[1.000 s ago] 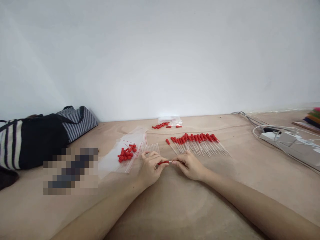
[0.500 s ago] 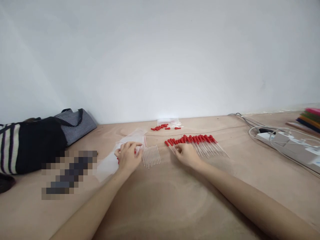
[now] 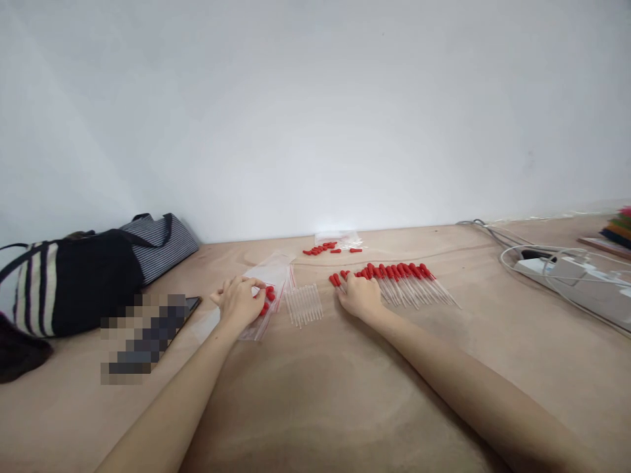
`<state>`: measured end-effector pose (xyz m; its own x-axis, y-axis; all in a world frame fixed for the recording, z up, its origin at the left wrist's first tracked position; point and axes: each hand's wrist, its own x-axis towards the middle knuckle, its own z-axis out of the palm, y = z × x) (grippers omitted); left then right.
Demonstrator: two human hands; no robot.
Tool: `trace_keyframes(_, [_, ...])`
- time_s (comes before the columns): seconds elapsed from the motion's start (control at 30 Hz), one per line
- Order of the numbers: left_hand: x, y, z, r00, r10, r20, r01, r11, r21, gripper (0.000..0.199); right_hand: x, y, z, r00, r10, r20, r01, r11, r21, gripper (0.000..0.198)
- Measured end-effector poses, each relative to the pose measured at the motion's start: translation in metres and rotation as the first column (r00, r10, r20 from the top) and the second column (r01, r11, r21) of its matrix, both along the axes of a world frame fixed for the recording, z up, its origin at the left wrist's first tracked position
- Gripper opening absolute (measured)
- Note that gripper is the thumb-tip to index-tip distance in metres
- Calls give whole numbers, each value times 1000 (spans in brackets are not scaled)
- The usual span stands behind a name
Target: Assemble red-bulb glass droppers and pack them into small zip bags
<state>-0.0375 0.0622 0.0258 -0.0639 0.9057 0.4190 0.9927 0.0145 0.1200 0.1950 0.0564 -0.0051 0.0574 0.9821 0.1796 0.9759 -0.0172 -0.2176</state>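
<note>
In the head view, the left hand (image 3: pixel 239 301) was found over loose red bulbs (image 3: pixel 271 297), which were spread on a clear plastic bag (image 3: pixel 274 267), probably to be kept together. Its fingers were curled; whether a bulb was held could not be told. The right hand (image 3: pixel 361 295) was placed at the row of red-topped droppers (image 3: pixel 396 272), fingers bent, their grip hidden. Bare tubes (image 3: pixel 303 305) were laid parallel between the hands, apparently for easy reach.

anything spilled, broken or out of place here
Nothing looks clearly spilled or broken. Slightly odd: two red bulbs lie apart from the cluster near the wall. The dark flat object at left is pixelated, so its condition is unclear.
</note>
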Motion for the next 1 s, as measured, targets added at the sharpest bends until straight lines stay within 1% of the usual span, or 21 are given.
trace_keyframes(0.1, [-2,1,-1,1000,1,-31,-2,1000,-29,18,-4,3,-1,1000,-10,14,9,1000,17,27])
trace_keyframes(0.2, [-3,2,-4,997,-49,-68,46,998,-46,18,-6,5,0,1000,-12,19,12,999,37,27])
trace_keyframes(0.3, [-1,3,-9,987,-116,-109,112,993,-37,19,-10,3,4,999,32,20,-33,998,59,27])
trace_keyframes(0.37, [0,3,-11,980,-140,-140,135,990,-44,19,-16,0,7,997,73,13,-74,995,67,27])
trace_keyframes(0.47, [3,2,-13,975,-140,-174,131,989,-61,17,-29,-3,10,994,110,-19,-109,994,25,30])
trace_keyframes(0.57, [6,2,-13,968,-143,-206,134,989,-57,17,-40,-2,11,992,115,-48,-116,992,-39,32])
trace_keyframes(0.7, [10,2,-14,950,-158,-271,159,987,-19,19,-48,4,13,993,96,-72,-103,991,-91,28])
trace_keyframes(0.8, [11,4,-17,942,-166,-291,175,985,3,22,-51,8,14,991,88,-104,-101,987,-128,25])
trace_keyframes(0.9, [10,5,-18,940,-176,-293,188,982,14,26,-52,9,15,987,84,-135,-102,986,-133,23])
trace_keyframes(1.0, [12,3,-16,947,-188,-262,213,975,70,25,-46,6,19,982,89,-164,-104,991,-84,22])
